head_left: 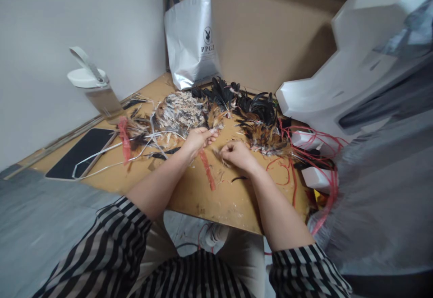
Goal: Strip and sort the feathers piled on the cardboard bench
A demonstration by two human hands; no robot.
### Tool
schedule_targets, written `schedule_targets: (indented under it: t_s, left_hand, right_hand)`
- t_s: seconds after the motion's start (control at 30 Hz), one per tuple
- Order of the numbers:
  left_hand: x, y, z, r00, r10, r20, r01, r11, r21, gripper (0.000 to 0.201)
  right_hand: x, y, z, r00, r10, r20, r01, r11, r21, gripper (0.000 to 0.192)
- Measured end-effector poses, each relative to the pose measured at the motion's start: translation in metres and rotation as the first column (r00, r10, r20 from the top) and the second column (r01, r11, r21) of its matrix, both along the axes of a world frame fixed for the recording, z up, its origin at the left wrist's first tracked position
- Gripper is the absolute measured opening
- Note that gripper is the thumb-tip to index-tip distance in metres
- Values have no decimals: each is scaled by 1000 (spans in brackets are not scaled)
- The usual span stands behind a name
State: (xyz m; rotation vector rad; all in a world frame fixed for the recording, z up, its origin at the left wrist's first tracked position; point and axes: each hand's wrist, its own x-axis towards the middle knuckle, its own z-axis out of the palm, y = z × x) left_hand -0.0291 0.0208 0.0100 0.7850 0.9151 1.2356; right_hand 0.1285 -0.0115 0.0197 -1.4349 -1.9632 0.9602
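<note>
Red mesh, a narrow strip of netting [206, 168], hangs from the left hand [198, 139] and trails down across the brown board tabletop [189, 194]; the fingers of that hand are pinched together at the top of the strip, next to a small tuft of tan feathers [216, 120] at the fingertips. The right hand [237, 153] rests just beside it on the board, knuckles up and fingers curled under, seemingly pinching something small, though what it grips cannot be told. Both forearms come out of black-and-white striped sleeves [115, 239]. Behind the hands lie heaps of feathers: a speckled brown-and-white pile [179, 111] to the left, glossy black ones [237, 99] in the middle, rust-and-black ones [264, 138] to the right. Loose red string [297, 153] tangles at the right edge near white foam blocks [318, 176]. A silver bag [192, 38] leans against cardboard at the back; a white-lidded bottle [96, 88] stands at the left, near a dark flat pad [81, 151].
</note>
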Motion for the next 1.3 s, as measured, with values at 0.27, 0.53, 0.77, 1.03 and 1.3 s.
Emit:
schedule_targets:
  t_s: [0.27,0.53,0.77,1.03,1.3]
  left_hand:
    - [1,-2,-2,949,-212,233,232,971,-64,7]
    - [7,-10,-2,919,-322,226,352,930,-104,6]
    - [9,-14,3,907,-362,217,392,913,-115,5]
    - [3,-10,7,883,-280,377,340,935,-103,10]
    - [2,-11,6,872,-349,343,399,913,-85,10]
  right_hand:
    - [3,21,-5,710,-353,-610,318,933,-170,24]
    - [-11,16,-8,658,-364,-659,452,891,-40,19]
    - [-16,11,-5,674,-331,-660,468,883,35,17]
    - [-8,14,-3,523,-356,-774,224,934,-277,24]
    - [-9,11,-2,574,-244,-782,74,966,-248,21]
